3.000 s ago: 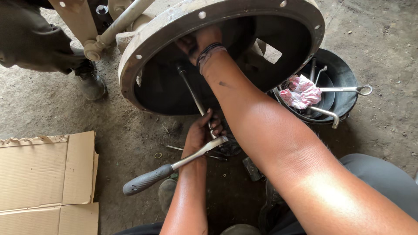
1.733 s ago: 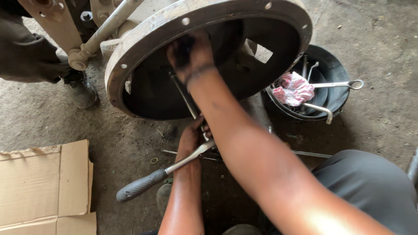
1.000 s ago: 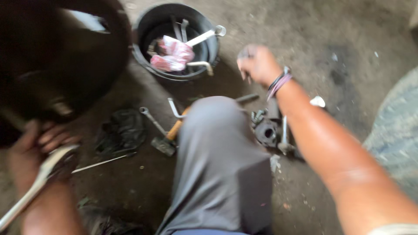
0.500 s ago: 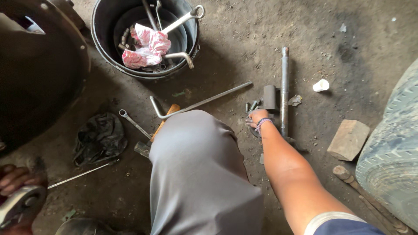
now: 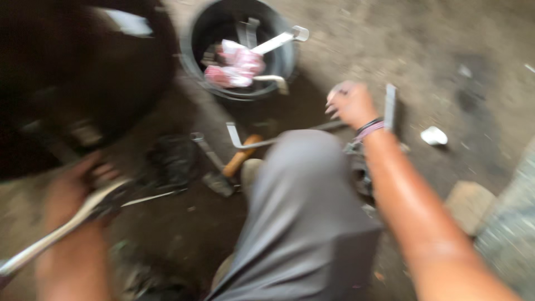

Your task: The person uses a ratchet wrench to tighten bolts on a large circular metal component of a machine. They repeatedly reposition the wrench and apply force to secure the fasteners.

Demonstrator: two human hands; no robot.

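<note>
Head view, blurred: left hand gripping a long ratchet handle beside the dark housing; right hand raised near the black bucket, grasp unclear.

Dirt floor: black bucket, hammer, steel bar.

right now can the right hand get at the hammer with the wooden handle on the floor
Probably not straight away: the right hand is raised beyond the grey-clad knee, and the hammer lies on the knee's other side, so the leg blocks the direct path.
</note>
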